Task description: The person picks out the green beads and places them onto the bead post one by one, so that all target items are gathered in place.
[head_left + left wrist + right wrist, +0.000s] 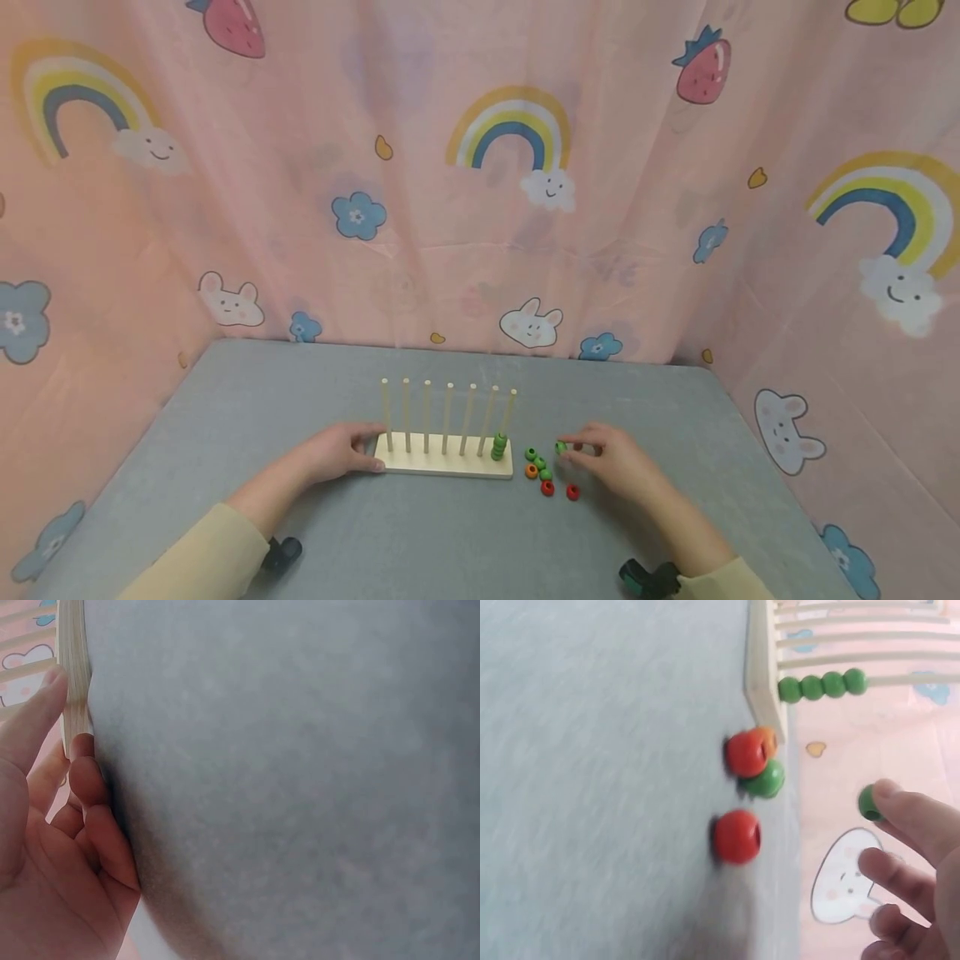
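Note:
A pale wooden peg board [442, 464] with several upright pegs stands on the table; green beads [498, 447] are stacked on its rightmost peg. My left hand [336, 452] grips the board's left end, thumb at the near side and fingers at the far side. Between the thumb and index finger of my right hand [618, 460] is a green bead [869, 803], pinched above the table with its hole showing. Loose beads lie between that hand and the board: green ones [540, 462], an orange one [532, 471] and two red ones, the nearer red bead [737, 837] lying apart.
The grey table [420, 542] ends at a pink patterned curtain [630, 275] behind and at both sides. Dark devices [282, 553] are strapped at both wrists. The upright pegs [447, 417] rise from the board between the hands.

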Demonstrator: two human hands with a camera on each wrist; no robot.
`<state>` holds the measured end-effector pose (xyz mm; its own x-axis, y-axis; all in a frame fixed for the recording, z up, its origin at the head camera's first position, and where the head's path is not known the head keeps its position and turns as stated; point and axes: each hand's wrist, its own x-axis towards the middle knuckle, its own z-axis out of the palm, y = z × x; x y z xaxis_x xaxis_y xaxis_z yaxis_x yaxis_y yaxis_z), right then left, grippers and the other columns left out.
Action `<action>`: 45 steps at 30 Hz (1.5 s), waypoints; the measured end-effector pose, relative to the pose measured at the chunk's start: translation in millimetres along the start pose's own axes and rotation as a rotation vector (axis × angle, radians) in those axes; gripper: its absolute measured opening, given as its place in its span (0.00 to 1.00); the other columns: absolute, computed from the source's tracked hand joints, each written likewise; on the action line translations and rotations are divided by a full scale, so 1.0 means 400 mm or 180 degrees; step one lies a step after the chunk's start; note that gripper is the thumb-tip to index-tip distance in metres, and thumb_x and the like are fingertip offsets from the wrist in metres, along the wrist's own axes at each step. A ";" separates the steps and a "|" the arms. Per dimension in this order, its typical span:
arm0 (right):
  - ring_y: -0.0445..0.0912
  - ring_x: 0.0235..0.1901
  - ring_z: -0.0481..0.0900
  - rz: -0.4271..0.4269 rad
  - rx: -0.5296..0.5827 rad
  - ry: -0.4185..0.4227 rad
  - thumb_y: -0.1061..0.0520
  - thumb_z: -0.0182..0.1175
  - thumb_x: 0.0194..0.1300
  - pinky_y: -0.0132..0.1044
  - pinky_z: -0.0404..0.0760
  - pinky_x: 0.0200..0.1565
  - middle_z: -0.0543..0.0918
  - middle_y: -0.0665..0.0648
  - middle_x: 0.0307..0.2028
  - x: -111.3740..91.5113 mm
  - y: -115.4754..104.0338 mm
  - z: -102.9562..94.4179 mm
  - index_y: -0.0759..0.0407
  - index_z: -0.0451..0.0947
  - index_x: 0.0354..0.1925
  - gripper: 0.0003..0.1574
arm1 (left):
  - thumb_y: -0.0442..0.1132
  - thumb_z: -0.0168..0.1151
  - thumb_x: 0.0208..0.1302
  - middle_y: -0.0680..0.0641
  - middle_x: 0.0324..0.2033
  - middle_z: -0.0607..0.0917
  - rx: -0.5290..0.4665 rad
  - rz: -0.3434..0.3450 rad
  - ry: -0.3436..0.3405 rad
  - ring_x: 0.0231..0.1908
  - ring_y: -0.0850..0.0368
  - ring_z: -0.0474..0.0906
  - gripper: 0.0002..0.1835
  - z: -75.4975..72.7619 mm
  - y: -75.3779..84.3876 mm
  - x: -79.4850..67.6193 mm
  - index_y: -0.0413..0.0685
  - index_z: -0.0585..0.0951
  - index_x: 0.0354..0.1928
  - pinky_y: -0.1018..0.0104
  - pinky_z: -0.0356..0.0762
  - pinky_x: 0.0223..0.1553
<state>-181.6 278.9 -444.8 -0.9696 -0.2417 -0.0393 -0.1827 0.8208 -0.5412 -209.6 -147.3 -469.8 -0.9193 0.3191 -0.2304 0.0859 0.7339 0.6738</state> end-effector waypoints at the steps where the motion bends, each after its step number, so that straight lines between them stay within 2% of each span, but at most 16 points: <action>1: 0.44 0.31 0.70 0.0003 0.0036 0.0065 0.51 0.69 0.63 0.36 0.70 0.30 0.78 0.44 0.34 0.001 -0.006 0.000 0.50 0.87 0.50 0.16 | 0.46 0.76 0.54 0.51 0.22 0.72 -0.0001 -0.0001 0.0002 0.24 0.58 0.65 0.33 0.000 0.000 0.000 0.49 0.79 0.63 0.62 0.61 0.27; 9: 0.46 0.32 0.69 -0.0012 0.0368 0.0653 0.49 0.69 0.63 0.35 0.70 0.28 0.80 0.46 0.36 0.010 -0.066 -0.004 0.48 0.87 0.51 0.17 | 0.46 0.76 0.54 0.51 0.23 0.72 0.0005 -0.0031 0.0003 0.24 0.58 0.65 0.32 0.002 0.002 -0.001 0.50 0.79 0.63 0.62 0.60 0.28; 14: 0.47 0.32 0.70 -0.0041 0.0693 0.0930 0.46 0.68 0.64 0.34 0.70 0.30 0.81 0.46 0.38 0.013 -0.123 -0.015 0.45 0.86 0.52 0.18 | 0.47 0.76 0.54 0.51 0.23 0.72 -0.0010 -0.0037 0.0000 0.24 0.58 0.64 0.33 0.001 0.003 0.000 0.49 0.79 0.62 0.63 0.60 0.27; 19: 0.46 0.30 0.70 -0.0364 0.0997 0.1164 0.50 0.68 0.64 0.33 0.70 0.29 0.81 0.47 0.38 0.024 -0.180 -0.019 0.48 0.87 0.51 0.17 | 0.47 0.76 0.54 0.51 0.22 0.73 -0.0005 -0.0009 -0.0002 0.24 0.58 0.64 0.33 -0.002 0.000 0.000 0.49 0.79 0.63 0.63 0.61 0.27; 23: 0.45 0.29 0.70 -0.0667 0.1230 0.1222 0.54 0.69 0.64 0.32 0.70 0.29 0.81 0.49 0.38 0.036 -0.210 -0.017 0.52 0.87 0.50 0.16 | 0.47 0.76 0.54 0.51 0.22 0.73 0.0003 0.0020 0.0018 0.24 0.58 0.65 0.33 0.000 -0.006 0.002 0.49 0.79 0.62 0.63 0.61 0.27; 26: 0.46 0.29 0.69 -0.0757 0.1342 0.1230 0.56 0.70 0.62 0.31 0.70 0.28 0.81 0.50 0.37 0.044 -0.220 -0.012 0.52 0.87 0.49 0.15 | 0.47 0.76 0.54 0.51 0.22 0.73 0.0013 0.0041 0.0034 0.24 0.58 0.65 0.32 0.004 -0.009 0.005 0.49 0.79 0.62 0.63 0.61 0.27; 33: 0.46 0.30 0.69 -0.0702 0.1366 0.1181 0.55 0.69 0.63 0.31 0.70 0.29 0.81 0.51 0.38 0.055 -0.232 0.003 0.52 0.87 0.50 0.16 | 0.46 0.76 0.54 0.51 0.23 0.72 0.0002 -0.0013 0.0064 0.24 0.58 0.65 0.32 0.009 -0.004 0.002 0.50 0.79 0.63 0.62 0.61 0.27; 45: 0.45 0.28 0.69 -0.0771 0.1498 0.1227 0.56 0.68 0.64 0.31 0.69 0.29 0.81 0.51 0.38 0.070 -0.230 0.019 0.55 0.87 0.49 0.15 | 0.46 0.77 0.53 0.51 0.23 0.74 -0.0047 -0.0126 0.0025 0.24 0.58 0.67 0.33 0.008 -0.002 0.005 0.50 0.80 0.62 0.62 0.62 0.27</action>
<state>-190.8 192.7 -402.4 -0.9149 -0.1166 0.3864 -0.3971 0.4310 -0.8103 -210.2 -145.4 -473.0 -0.9248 0.2854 -0.2517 0.0438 0.7369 0.6746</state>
